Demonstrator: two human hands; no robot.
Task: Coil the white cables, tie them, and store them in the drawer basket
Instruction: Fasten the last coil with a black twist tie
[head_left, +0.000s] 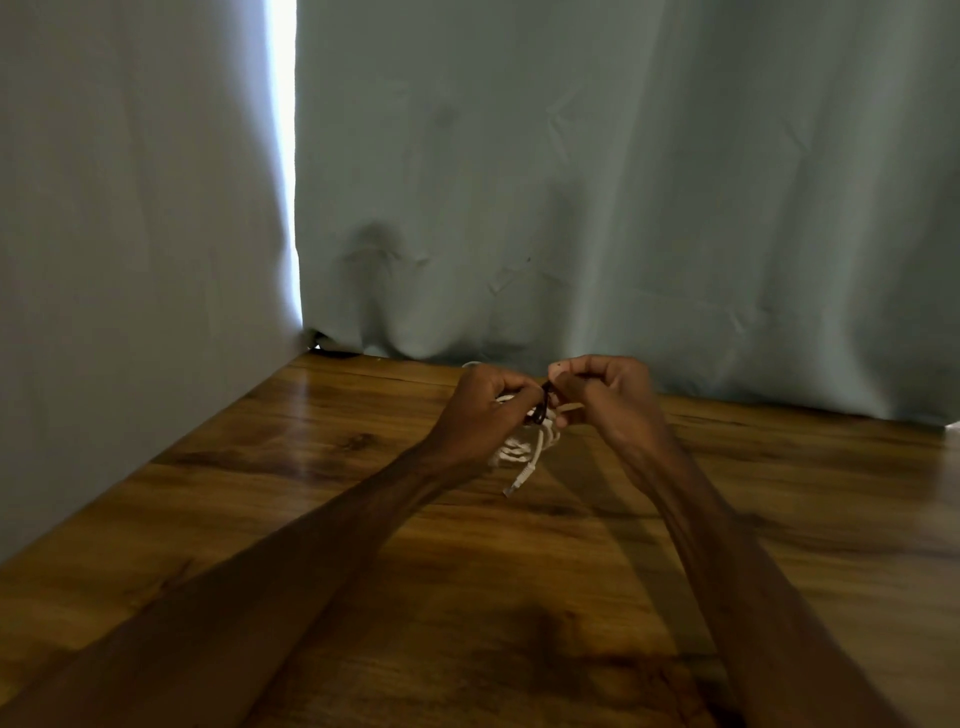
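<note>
1. Two bare arms reach forward over a wooden table (322, 467). The hands meet near its far edge, close in front of a curtain.
2. The left hand (485, 408) has its fingers curled round a white cable (522, 449), which is wound into a small bundle of several loops. The bundle sits under and between the two hands. It looks lifted a little off the wood, though the view does not settle whether its lowest loops touch the table.
3. The right hand (605, 395) is curled too. Its thumb and forefinger pinch a dark tie (543, 408), a thin band that crosses the top of the bundle where the two hands come together. The other fingers fold in toward the palm. A pale strand shows just below them, and I cannot tell whether it belongs to the same cable.
4. One end of the cable hangs free from the bundle and ends in a plug (511, 488), which points down and to the left, just above the table.
5. The curtain (623, 208) is grey-green and creased, and its hem rests along the back of the table. A second panel hangs on the left, and a bright strip of light (283, 156) shows between the two.
6. The arms cast soft shadows on the glossy wood.
7. A small white scrap (955, 426) shows at the far right edge, with too little of it in view to name.
</note>
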